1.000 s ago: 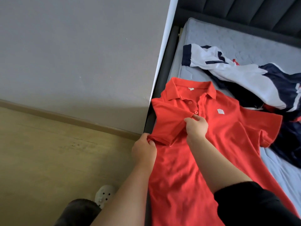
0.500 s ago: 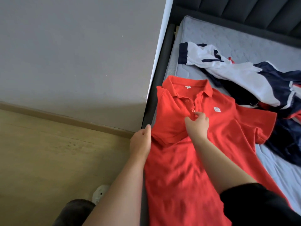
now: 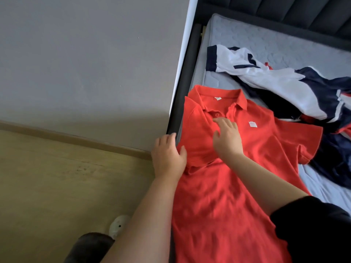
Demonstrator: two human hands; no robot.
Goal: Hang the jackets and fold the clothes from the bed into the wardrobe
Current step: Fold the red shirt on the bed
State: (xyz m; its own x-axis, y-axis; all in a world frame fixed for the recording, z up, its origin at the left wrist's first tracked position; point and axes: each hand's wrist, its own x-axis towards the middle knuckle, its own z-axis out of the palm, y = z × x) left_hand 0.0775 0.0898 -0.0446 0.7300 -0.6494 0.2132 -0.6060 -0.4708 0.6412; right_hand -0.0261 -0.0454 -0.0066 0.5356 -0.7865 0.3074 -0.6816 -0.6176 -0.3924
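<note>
A red polo shirt (image 3: 262,149) lies face up along the left side of the bed, collar toward the headboard. Its left sleeve is folded inward over the chest. My right hand (image 3: 227,137) lies flat with spread fingers on that folded sleeve, just below the collar buttons. My left hand (image 3: 168,158) rests open at the shirt's left edge, by the bed frame, thumb touching the fold. A white, navy and red jacket (image 3: 281,80) lies crumpled behind the shirt on the mattress (image 3: 266,37).
A dark bed frame (image 3: 187,76) runs along the mattress's left side, with a padded headboard (image 3: 294,12) at the back. A grey wall (image 3: 85,63) and wooden floor (image 3: 57,177) lie to the left. A white shoe (image 3: 118,225) shows near my leg.
Both hands have let go of the sleeve they pinched and folded inward. They now lie open, flattening the fold. The view has shifted slightly.
</note>
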